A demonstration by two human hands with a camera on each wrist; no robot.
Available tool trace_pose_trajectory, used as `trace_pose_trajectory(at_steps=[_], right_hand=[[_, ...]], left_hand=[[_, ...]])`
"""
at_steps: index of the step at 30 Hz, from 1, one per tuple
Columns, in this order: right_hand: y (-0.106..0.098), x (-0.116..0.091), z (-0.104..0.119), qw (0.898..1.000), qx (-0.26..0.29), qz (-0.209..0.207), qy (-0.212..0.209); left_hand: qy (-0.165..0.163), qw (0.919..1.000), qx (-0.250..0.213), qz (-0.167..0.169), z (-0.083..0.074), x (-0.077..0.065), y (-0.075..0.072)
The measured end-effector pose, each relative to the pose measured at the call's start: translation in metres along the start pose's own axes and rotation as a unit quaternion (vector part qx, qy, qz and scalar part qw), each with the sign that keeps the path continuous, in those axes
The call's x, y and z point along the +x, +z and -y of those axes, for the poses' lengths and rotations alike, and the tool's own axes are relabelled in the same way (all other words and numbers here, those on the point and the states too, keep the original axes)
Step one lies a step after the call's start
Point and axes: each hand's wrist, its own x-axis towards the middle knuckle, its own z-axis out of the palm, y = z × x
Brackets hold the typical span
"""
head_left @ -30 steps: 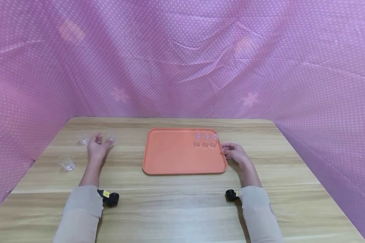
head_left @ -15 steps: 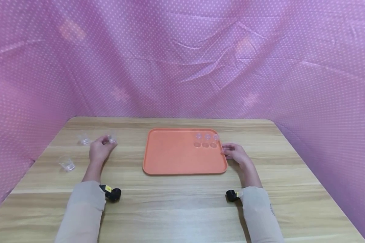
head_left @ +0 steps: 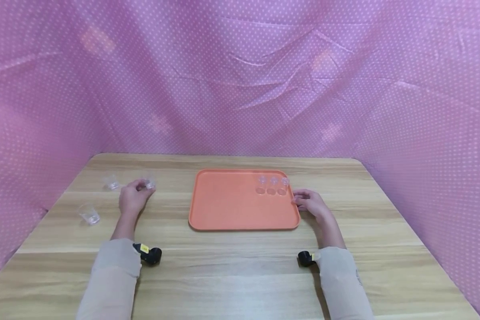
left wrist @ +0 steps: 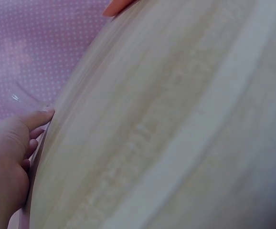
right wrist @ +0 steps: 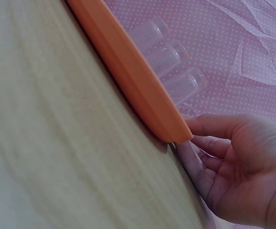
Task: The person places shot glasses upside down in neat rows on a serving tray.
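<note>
My left hand [head_left: 134,198] pinches a small clear plastic cup [head_left: 150,181] low on its side, at the far left of the table. In the left wrist view the cup [left wrist: 27,98] shows faintly beyond the thumb and index finger. At the tray's right edge, my right hand [head_left: 310,202] holds the rim of an orange tray [head_left: 224,200]. The right wrist view has the thumb on that rim [right wrist: 143,90], with other fingers lower down and partly hidden. Three clear cups [head_left: 271,186] stand in a row at the tray's back right, apparently with wider ends down.
Two more clear cups, one farther back [head_left: 112,182] and one nearer [head_left: 90,215], stand left of my left hand. A pink dotted cloth [head_left: 240,89] hangs behind and beside the wooden table [head_left: 232,275].
My left hand has moved slightly right and its fingers have closed on the cup. The right hand stays at the tray's edge, and the other cups keep their places.
</note>
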Motion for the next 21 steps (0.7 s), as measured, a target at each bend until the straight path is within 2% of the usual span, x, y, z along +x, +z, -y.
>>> trace_pose_trajectory(at_steps=[5,12,21], right_hand=[[-0.002,0.002,0.0,1.0,0.001,0.002,-0.002],[-0.001,0.002,-0.001,1.0,-0.002,0.003,-0.005],[-0.002,0.001,-0.001,1.0,0.0,0.001,0.002]], left_hand=[[-0.004,1.0,-0.005,-0.003,-0.001,0.0,0.002],[-0.015,0.999,-0.037,0.017,-0.003,0.001,-0.002],[-0.004,0.9953,-0.089,0.039,-0.017,0.002,-0.002]])
